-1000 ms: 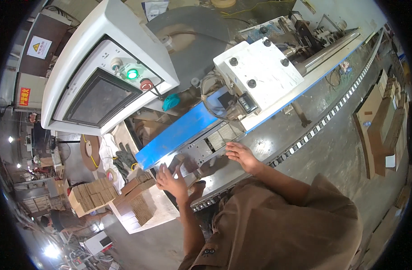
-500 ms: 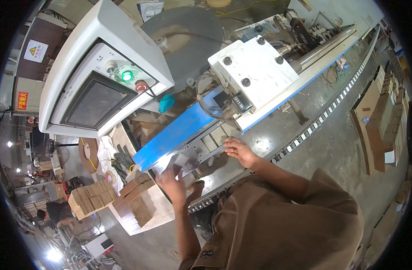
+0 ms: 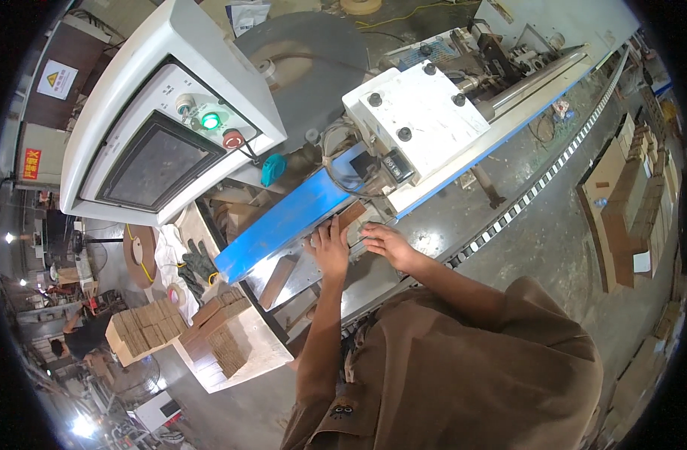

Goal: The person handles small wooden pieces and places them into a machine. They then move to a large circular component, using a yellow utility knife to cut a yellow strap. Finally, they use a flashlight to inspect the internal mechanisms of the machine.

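Observation:
My left hand (image 3: 330, 251) reaches over the metal bed of a machine, fingers spread and resting by a reddish-brown block (image 3: 351, 215). That block lies in the channel beside the blue cover (image 3: 291, 221), partly hidden by my fingers. My right hand (image 3: 388, 246) is at the bed's near edge, just right of the left one, its fingers loosely bent and apart; I see nothing held in it. A longer brown strip (image 3: 277, 281) lies across the lower left end of the bed.
A white control box (image 3: 246, 82) with a dark screen, a lit green button and a red knob stands at left. Stacked brown pieces (image 3: 227, 341) sit on a pale table below it. A black-and-white edged strip (image 3: 538, 187) curves along the right, near more stacked boards (image 3: 628, 217).
My left hand has moved up and right along the bed to the channel. A brown strip now shows at the lower left end. My right hand has shifted slightly left, its fingers more bent.

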`<state>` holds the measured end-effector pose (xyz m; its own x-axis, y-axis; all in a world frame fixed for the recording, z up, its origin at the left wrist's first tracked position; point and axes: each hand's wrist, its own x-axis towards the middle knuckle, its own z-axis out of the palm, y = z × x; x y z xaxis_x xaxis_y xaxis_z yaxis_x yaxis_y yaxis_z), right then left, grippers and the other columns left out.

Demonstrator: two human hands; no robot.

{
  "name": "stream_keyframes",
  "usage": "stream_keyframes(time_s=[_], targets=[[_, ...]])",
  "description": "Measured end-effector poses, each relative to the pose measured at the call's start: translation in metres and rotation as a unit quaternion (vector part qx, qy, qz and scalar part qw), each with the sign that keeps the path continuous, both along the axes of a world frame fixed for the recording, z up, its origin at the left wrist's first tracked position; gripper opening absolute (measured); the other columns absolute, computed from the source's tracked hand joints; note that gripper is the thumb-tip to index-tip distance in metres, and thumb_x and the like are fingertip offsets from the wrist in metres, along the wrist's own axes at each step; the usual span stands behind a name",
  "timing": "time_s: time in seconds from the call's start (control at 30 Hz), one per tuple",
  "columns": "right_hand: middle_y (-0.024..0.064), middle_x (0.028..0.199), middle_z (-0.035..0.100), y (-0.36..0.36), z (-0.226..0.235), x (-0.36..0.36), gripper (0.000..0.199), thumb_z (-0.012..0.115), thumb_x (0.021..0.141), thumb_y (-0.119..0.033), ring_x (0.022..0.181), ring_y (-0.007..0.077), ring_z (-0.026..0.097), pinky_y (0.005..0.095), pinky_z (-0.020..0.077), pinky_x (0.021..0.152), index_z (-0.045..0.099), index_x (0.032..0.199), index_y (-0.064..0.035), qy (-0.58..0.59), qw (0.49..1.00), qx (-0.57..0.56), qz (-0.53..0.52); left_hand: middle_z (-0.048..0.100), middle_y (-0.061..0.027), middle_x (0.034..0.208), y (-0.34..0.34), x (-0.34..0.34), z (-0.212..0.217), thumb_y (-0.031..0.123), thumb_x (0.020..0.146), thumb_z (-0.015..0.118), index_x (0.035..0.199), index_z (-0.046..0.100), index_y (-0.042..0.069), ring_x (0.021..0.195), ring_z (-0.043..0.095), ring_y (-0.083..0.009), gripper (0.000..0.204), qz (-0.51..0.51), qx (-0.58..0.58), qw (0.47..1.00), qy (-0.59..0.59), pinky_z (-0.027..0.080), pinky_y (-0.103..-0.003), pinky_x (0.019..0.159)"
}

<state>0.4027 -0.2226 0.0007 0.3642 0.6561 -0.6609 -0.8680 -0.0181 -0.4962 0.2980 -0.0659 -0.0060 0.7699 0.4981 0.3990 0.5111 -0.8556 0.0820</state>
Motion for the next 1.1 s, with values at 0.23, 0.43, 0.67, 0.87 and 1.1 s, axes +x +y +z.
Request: stream_keyframes(time_s=[0.23,0.43,0.67,0.87,1.1], targets=[[0.0079,0.136,0.062,0.039,-0.002,-0.009,0.047,0.064,0.103,-0.026,0.125,0.0228,0.059,0.0354,0.0488,0.109,0.053,0.144,-0.0050,0.047,0.999,0.025,0.007,0.068,0.0041,0.127,0.008,-0.004,-0.010,0.027,0.100,0.062,0.131,0.071,0.024,0.115,0.060,-0.0229,0.032,-0.040,-0.011,0.999,-0.016,0.033,-0.053,0.111],[-0.0002,0.124,0.065,0.056,0.010,-0.018,0.034,0.067,0.100,-0.019,0.120,0.0139,0.060,0.0333,0.0466,0.107,0.059,0.132,-0.0128,0.066,0.997,0.037,-0.032,0.066,0.0061,0.138,0.015,-0.020,-0.016,0.015,0.092,0.062,0.133,0.071,0.022,0.122,0.058,-0.0205,0.042,-0.067,-0.034,0.997,0.024,0.032,-0.051,0.113],[0.0004,0.122,0.067,0.057,0.002,-0.023,0.029,0.067,0.099,-0.014,0.119,0.0133,0.061,0.0353,0.0469,0.108,0.061,0.127,-0.0123,0.112,0.989,0.042,-0.087,0.064,0.0066,0.141,0.021,-0.021,-0.015,0.011,0.092,0.061,0.134,0.069,0.023,0.127,0.057,-0.0191,0.045,-0.077,-0.075,0.993,0.048,0.031,-0.051,0.113],[-0.0042,0.123,0.066,0.049,-0.012,-0.013,0.026,0.064,0.101,-0.018,0.121,0.0117,0.060,0.0359,0.0424,0.112,0.062,0.126,-0.0156,0.130,0.983,0.070,-0.111,0.063,0.0042,0.144,0.009,-0.008,-0.012,0.007,0.091,0.058,0.131,0.072,0.021,0.122,0.057,-0.0249,0.045,-0.098,-0.106,0.989,0.030,0.030,-0.052,0.113],[-0.0043,0.135,0.061,0.029,-0.005,0.003,0.042,0.066,0.098,-0.019,0.132,0.0125,0.053,0.0340,0.0364,0.114,0.059,0.139,-0.0167,0.154,0.974,0.091,-0.140,0.061,0.0058,0.145,-0.007,0.024,-0.008,0.017,0.092,0.063,0.135,0.069,0.023,0.123,0.055,-0.0209,0.044,-0.120,-0.108,0.986,0.049,0.031,-0.050,0.113]])
